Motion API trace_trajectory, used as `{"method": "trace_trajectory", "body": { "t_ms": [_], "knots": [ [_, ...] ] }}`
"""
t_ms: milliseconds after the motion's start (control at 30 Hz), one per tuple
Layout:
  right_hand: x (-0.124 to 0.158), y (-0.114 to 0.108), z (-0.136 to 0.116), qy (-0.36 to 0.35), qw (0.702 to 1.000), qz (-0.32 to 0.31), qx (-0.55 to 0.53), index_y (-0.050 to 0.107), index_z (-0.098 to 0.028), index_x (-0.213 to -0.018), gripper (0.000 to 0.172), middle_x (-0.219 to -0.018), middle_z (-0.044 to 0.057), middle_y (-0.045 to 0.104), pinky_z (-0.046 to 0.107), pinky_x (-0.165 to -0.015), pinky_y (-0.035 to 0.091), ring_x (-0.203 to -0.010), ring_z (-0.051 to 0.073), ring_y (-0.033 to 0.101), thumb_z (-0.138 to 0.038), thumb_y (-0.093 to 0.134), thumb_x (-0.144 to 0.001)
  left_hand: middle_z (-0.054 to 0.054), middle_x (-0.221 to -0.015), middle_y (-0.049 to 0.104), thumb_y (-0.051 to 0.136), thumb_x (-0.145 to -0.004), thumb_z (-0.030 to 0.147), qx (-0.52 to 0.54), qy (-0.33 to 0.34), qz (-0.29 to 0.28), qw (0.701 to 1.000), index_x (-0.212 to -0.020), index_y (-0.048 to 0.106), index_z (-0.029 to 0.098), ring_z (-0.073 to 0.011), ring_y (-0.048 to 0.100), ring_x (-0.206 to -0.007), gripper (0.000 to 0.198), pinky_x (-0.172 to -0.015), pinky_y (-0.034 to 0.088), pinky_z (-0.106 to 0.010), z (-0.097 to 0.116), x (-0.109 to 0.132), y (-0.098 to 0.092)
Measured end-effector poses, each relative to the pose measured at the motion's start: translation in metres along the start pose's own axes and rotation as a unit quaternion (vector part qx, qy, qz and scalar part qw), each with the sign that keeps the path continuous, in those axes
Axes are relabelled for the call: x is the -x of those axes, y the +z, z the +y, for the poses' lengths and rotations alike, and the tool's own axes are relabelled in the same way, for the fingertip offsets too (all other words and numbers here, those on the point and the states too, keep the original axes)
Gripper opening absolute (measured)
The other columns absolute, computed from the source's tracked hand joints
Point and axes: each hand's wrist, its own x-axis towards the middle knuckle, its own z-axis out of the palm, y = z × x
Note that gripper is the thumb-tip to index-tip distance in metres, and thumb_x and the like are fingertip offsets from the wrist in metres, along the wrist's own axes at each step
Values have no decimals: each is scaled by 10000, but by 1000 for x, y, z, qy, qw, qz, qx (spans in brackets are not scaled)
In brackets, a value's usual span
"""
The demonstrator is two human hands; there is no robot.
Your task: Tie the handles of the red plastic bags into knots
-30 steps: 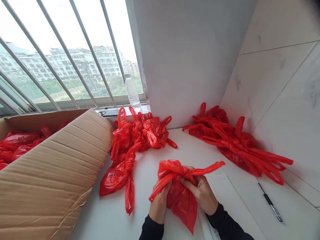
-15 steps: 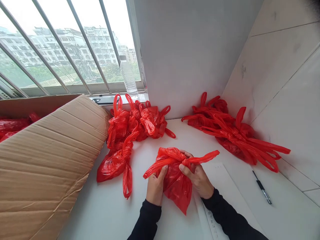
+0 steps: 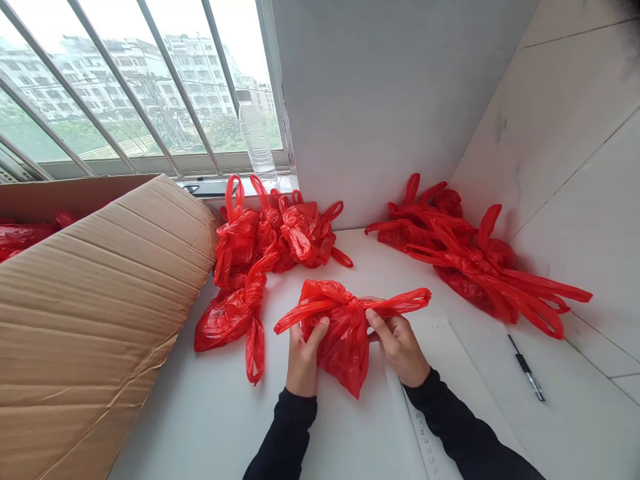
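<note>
A red plastic bag (image 3: 345, 333) with its two handles knotted lies on the white counter (image 3: 215, 427) in front of me. My left hand (image 3: 303, 357) grips its left side, thumb up against the left handle. My right hand (image 3: 397, 347) pinches it at the knot, beside the right handle that sticks out to the right. Both arms wear black sleeves.
A pile of tied red bags (image 3: 265, 247) lies behind, by the window. A heap of flat red bags (image 3: 475, 260) fills the right corner. An open cardboard box (image 3: 90, 300) with red bags stands at left. A pen (image 3: 525, 368), a paper sheet (image 3: 445, 400), a plastic bottle (image 3: 255, 140).
Both hands have shifted the bag a little away from me and pulled the handles outward, so the knot looks tighter. The camera has tilted down slightly.
</note>
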Motion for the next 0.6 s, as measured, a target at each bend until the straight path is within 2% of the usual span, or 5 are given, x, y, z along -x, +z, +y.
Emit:
{"method": "trace_trajectory", "body": {
  "t_ms": [133, 233, 367, 500, 600],
  "knots": [
    [0, 1, -4, -20, 1000, 1, 13, 656, -205, -1232, 428, -1089, 91, 714, 327, -624, 592, -886, 240, 670, -491, 586, -922, -75, -1408, 559, 660, -854, 480, -122, 78, 15, 989, -1475, 385, 280, -267, 448, -1377, 709, -1145, 349, -421, 5, 8, 7],
    [1, 2, -6, -35, 999, 15, 31, 676, -215, -1212, 421, -1161, 95, 695, 326, -617, 594, -926, 246, 659, -504, 572, -925, -74, -1393, 565, 518, -933, 519, -199, 122, -1, 972, -1351, 568, 263, -271, 421, -1386, 493, -1167, 311, -427, 7, 8, 4],
    [1, 1, -6, -50, 997, 29, 44, 705, -214, -1173, 404, -1117, 92, 712, 333, -637, 582, -904, 233, 655, -504, 525, -955, -67, -1418, 514, 589, -893, 507, -264, 169, 49, 948, -1120, 715, 250, -284, 371, -1403, 366, -1166, 293, -406, 7, 2, -5],
    [1, 0, -2, -59, 996, 37, 53, 753, -219, -1060, 381, -997, 80, 738, 340, -624, 566, -801, 213, 649, -498, 513, -966, -52, -966, 660, 603, -871, 530, -274, 164, 127, 939, -830, 707, 198, -212, 616, -940, 350, -867, 480, -308, 10, -4, -15],
    [4, 2, -2, -69, 996, 32, 51, 764, -228, -1015, 367, -1000, 75, 739, 350, -658, 570, -817, 218, 662, -479, 498, -978, 18, -537, 509, 616, -852, 542, -279, 126, 154, 940, -545, 539, 198, -133, 481, -538, 468, -562, 409, -256, 12, -6, -21]
  ]
}}
